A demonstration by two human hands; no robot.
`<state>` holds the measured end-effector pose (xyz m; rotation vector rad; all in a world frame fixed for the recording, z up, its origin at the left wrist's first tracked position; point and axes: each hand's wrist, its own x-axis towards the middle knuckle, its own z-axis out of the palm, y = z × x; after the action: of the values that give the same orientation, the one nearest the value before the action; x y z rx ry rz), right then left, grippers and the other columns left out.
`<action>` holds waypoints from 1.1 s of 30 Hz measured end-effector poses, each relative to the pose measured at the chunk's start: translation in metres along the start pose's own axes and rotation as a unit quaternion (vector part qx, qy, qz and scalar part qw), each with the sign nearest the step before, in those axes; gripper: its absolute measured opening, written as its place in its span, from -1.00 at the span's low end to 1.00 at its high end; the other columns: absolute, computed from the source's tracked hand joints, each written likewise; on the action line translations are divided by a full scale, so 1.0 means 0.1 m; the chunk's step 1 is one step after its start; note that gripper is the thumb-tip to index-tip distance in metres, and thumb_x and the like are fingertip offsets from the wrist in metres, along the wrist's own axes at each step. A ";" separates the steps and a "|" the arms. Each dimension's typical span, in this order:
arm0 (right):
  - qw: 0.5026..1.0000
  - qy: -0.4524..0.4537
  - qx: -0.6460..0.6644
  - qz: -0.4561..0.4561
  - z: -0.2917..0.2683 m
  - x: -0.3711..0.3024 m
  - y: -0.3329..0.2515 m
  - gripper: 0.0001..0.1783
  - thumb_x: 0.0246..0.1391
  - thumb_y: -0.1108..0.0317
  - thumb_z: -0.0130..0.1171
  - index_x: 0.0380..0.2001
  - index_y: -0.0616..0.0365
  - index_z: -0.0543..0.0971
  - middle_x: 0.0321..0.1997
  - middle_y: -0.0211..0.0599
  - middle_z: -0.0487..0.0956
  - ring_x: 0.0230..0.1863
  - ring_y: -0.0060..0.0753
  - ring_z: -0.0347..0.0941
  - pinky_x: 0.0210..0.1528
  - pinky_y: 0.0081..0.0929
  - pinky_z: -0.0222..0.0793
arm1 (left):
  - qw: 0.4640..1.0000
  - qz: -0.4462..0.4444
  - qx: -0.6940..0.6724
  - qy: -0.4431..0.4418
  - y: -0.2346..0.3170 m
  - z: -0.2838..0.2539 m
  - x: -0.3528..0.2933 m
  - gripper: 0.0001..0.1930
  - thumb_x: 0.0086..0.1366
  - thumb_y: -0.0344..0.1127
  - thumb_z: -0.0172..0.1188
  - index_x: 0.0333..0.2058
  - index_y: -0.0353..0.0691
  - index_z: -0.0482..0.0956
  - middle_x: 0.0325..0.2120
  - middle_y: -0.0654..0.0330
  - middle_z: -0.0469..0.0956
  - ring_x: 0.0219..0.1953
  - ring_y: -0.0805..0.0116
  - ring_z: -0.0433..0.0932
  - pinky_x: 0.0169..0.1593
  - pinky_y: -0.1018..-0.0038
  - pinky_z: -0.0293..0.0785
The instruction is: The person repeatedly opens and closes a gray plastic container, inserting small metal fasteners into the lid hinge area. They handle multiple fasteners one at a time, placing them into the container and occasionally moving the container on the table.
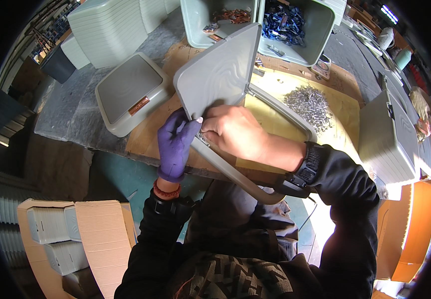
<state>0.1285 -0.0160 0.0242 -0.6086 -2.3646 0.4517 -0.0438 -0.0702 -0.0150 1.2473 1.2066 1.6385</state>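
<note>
A grey flat lid panel (220, 67) stands tilted up from a pale grey rounded frame (233, 174), joined near the far corner. The frame reaches over the table's front edge toward my lap. My left hand (173, 144), in a purple glove, is closed on the panel's lower left corner, thumb against the joint. My bare right hand (238, 132) is closed in a pinch at the same corner, inside the frame. Whatever small part its fingertips hold is hidden. Right of the frame lies a heap of small shiny metal pieces (308, 107) on yellow sheet.
An assembled grey lid (133, 89) with a copper-coloured clip lies at left. Behind stand bins of copper-coloured parts (235, 17) and blue parts (285, 25), beside stacked pale tubs (108, 32). More lids (387, 139) stack at right. A cardboard box (103, 244) sits lower left.
</note>
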 end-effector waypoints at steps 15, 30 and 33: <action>0.992 -0.014 -0.037 0.122 0.09 -0.01 -0.12 -0.77 -0.07 0.40 0.35 -0.40 0.26 0.51 -0.41 -0.04 0.60 -0.39 0.16 0.59 -0.28 -0.11 0.53 | 1.000 -0.020 0.000 0.022 0.03 -0.03 0.02 -0.73 0.32 -0.38 0.33 -0.06 -0.40 0.62 -0.32 0.40 0.56 -0.29 0.67 0.41 -0.23 0.63 0.35; 0.967 -0.051 -0.188 0.163 -1.44 -0.50 1.21 -0.89 -0.01 0.46 0.34 -0.34 0.14 0.70 -0.20 -0.14 0.68 -0.07 -0.06 0.61 0.10 -0.23 0.51 | 0.970 0.149 0.186 0.041 -0.20 -0.02 0.08 -0.80 0.34 -0.45 0.31 -0.10 -0.41 0.66 -0.30 0.10 0.66 -0.27 0.41 0.58 -0.16 0.48 0.46; 0.964 -0.102 -0.208 0.131 -1.33 -0.50 1.36 -0.89 -0.01 0.44 0.29 -0.35 0.16 0.66 -0.18 -0.11 0.66 -0.03 0.00 0.58 0.12 -0.18 0.47 | 0.978 0.116 0.171 0.030 -0.20 -0.02 0.07 -0.80 0.34 -0.47 0.31 -0.10 -0.43 0.65 -0.28 0.09 0.66 -0.25 0.40 0.59 -0.12 0.48 0.47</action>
<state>0.2925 0.0923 0.0342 -1.1240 -2.6068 0.1278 -0.0477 -0.0583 -0.0322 1.6114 1.4713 1.6907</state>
